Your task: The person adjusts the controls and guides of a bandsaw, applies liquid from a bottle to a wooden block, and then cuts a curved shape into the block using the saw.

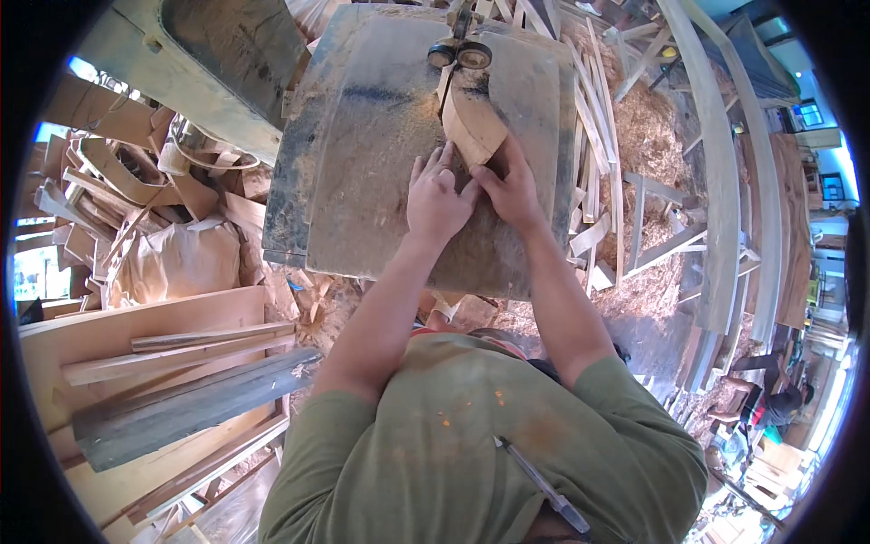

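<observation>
A thick, curved wooden block [478,132] lies on the bandsaw's flat, dusty table [362,181], its far end by the blade and the guide wheels [459,56]. My right hand [514,189] grips the block's near right corner, thumb at the near end and fingers along the right side, partly hidden. Beside the block's near left edge, my left hand [439,201] rests low over the table with its fingers spread forward. One of its fingertips is close to the block's left side; whether it touches, I cannot tell.
The saw's big metal housing [217,63] stands at the far left. Offcuts [127,172] and a tan sack [181,263] are heaped left of the table. Boards and a dark beam [190,408] lie at the near left. Long curved planks [716,181] and sawdust fill the right, where another person [775,399] sits.
</observation>
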